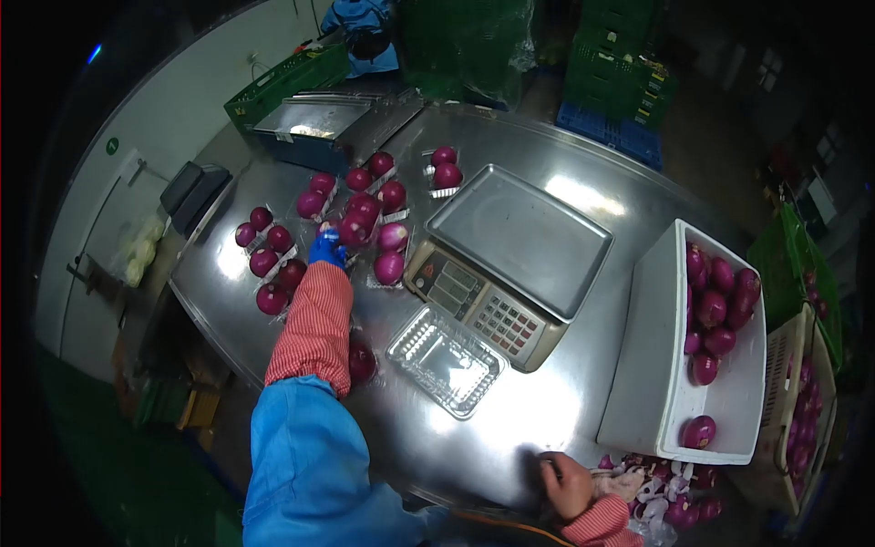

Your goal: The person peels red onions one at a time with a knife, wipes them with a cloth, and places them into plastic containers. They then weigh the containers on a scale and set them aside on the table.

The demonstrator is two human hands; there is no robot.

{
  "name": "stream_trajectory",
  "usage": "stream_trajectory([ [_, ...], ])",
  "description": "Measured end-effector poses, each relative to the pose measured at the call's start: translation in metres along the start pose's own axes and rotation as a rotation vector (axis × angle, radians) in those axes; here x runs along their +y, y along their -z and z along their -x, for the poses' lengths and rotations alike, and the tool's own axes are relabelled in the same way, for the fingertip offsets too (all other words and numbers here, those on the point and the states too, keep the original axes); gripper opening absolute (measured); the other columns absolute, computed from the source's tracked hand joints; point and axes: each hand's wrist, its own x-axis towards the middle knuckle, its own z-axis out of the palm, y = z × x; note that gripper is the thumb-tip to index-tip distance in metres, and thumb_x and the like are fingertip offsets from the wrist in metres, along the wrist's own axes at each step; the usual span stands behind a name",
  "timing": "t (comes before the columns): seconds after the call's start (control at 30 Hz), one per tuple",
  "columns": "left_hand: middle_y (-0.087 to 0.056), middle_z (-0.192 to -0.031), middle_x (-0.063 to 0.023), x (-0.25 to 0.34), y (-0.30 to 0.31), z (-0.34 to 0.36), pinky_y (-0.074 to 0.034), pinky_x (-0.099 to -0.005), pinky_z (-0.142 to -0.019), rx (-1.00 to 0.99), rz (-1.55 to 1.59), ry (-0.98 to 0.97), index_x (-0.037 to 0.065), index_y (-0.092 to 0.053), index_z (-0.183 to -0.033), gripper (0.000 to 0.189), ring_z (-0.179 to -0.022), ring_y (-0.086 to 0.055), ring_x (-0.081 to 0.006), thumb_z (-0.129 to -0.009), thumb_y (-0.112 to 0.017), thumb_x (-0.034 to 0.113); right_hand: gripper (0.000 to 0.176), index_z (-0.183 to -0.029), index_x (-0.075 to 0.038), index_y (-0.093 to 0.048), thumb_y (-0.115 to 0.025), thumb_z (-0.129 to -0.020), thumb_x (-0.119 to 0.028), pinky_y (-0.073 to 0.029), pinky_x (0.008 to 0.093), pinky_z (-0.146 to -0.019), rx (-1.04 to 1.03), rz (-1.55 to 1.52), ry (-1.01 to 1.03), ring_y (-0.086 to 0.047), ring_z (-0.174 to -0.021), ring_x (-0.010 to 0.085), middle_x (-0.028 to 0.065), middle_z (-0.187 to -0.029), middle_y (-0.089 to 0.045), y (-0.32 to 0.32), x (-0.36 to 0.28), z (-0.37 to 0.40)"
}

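Observation:
My left hand [329, 249], in a blue glove, reaches among packs of red onions on the steel table. Its fingers are closed at the near end of a clear pack of red onions [362, 209], which seems to sit above its neighbours. More packs of onions [264, 263] lie to the left, with another pack [445, 173] behind. My bare right hand [569, 486] is low by the table's near edge, its fingers curled; whatever they hold is hidden. Between the hands lie an empty clear plastic tray [447, 361] and a weighing scale [519, 246].
A white foam box [643, 356] with loose red onions stands on the right. Onion skins [661, 492] lie beside my right hand. A crate of onions [802, 419] is farther right. A metal-topped machine [319, 118] stands at the back left. A person in blue [365, 36] is beyond.

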Motion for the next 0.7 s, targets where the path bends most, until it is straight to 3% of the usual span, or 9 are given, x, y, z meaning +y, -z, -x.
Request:
stream_trajectory([
  [0.07,-0.061,-0.085,-0.0033,-0.037,0.05,-0.044,-0.048,-0.0344,-0.059,-0.085,-0.122,0.051,0.012,-0.062,-0.11,0.02,-0.068,-0.056,-0.0172,-0.095,-0.056,0.023,0.025,-0.103,-0.011,-0.066,-0.072,-0.079,-0.019,-0.052,0.0378,-0.063,-0.071,0.135,0.22,-0.065,-0.074,0.0262,0.0084,-0.087,-0.063,0.002,-0.025,-0.027],
  [0.13,-0.06,-0.079,-0.0063,-0.064,0.077,-0.055,-0.05,-0.0355,-0.054,-0.01,-0.29,0.08,0.011,-0.06,-0.111,0.019,-0.064,-0.058,-0.019,-0.096,-0.053,0.021,0.032,-0.106,-0.011,-0.063,-0.074,-0.078,-0.022,-0.052,0.0378,-0.063,-0.168,0.202,0.386,-0.063,-0.077,0.024,0.0059,-0.089,-0.058,-0.001,-0.059,-0.062],
  [0.2,-0.059,-0.078,-0.0084,-0.059,0.053,-0.019,-0.05,-0.0362,-0.048,0.131,-0.326,0.125,0.012,-0.056,-0.114,0.021,-0.06,-0.058,-0.0205,-0.095,-0.053,0.018,0.037,-0.109,-0.009,-0.06,-0.073,-0.078,-0.024,-0.052,0.0378,-0.063,-0.172,0.233,0.488,-0.062,-0.081,0.0232,0.0068,-0.093,-0.055,-0.015,-0.088,-0.089],
  [0.27,-0.059,-0.081,-0.0103,-0.019,0.04,0.025,-0.05,-0.0364,-0.044,0.164,-0.359,0.229,0.014,-0.052,-0.121,0.027,-0.059,-0.059,-0.0216,-0.094,-0.054,0.015,0.032,-0.105,-0.006,-0.06,-0.071,-0.08,-0.021,-0.053,0.0377,-0.064,-0.249,0.323,0.486,-0.063,-0.082,0.0248,0.0093,-0.095,-0.055,-0.043,-0.097,-0.106],
  [0.37,-0.06,-0.09,-0.0136,-0.005,0.036,0.052,-0.051,-0.0374,-0.048,0.301,-0.434,0.13,0.017,-0.044,-0.129,0.039,-0.061,-0.059,-0.0216,-0.092,-0.057,0.013,0.024,-0.099,-0.003,-0.06,-0.067,-0.081,-0.016,-0.054,0.0383,-0.064,-0.291,0.482,0.506,-0.063,-0.082,0.0273,0.0118,-0.097,-0.055,-0.07,-0.094,-0.107],
  [0.4,-0.06,-0.099,-0.014,0.0,0.039,0.059,-0.052,-0.0376,-0.052,0.274,-0.445,0.113,0.02,-0.039,-0.135,0.049,-0.064,-0.059,-0.0213,-0.091,-0.06,0.014,0.021,-0.097,-0.002,-0.06,-0.066,-0.081,-0.014,-0.054,0.0386,-0.064,-0.292,0.542,0.518,-0.063,-0.082,0.0282,0.0125,-0.097,-0.055,-0.073,-0.093,-0.107],
  [0.5,-0.054,-0.125,-0.0105,0.016,0.045,0.081,-0.057,-0.0394,-0.063,0.117,-0.514,0.04,0.023,-0.038,-0.142,0.055,-0.083,-0.063,-0.0258,-0.093,-0.062,0.023,0.013,-0.091,-0.002,-0.061,-0.063,-0.081,-0.01,-0.055,0.04,-0.065,-0.197,0.382,0.473,-0.063,-0.083,0.03,0.0131,-0.098,-0.056,-0.071,-0.088,-0.107],
  [0.6,-0.057,-0.12,-0.0092,0.032,0.04,0.112,-0.056,-0.0367,-0.062,0.048,-0.503,0.018,0.022,-0.045,-0.138,0.048,-0.079,-0.063,-0.0229,-0.093,-0.062,0.022,0.015,-0.091,-0.002,-0.062,-0.064,-0.079,-0.011,-0.055,0.0407,-0.064,-0.077,0.331,0.464,-0.063,-0.082,0.0299,0.0136,-0.097,-0.056,-0.065,-0.081,-0.107],
  [0.7,-0.062,-0.101,-0.0064,0.047,0.021,0.14,-0.053,-0.0336,-0.056,-0.03,-0.546,0.003,0.021,-0.051,-0.132,0.039,-0.066,-0.06,-0.0176,-0.094,-0.061,0.015,0.014,-0.089,-0.002,-0.06,-0.062,-0.078,-0.009,-0.055,0.0403,-0.065,-0.163,0.284,0.433,-0.062,-0.082,0.0294,0.0135,-0.096,-0.056,-0.043,-0.09,-0.102],
])
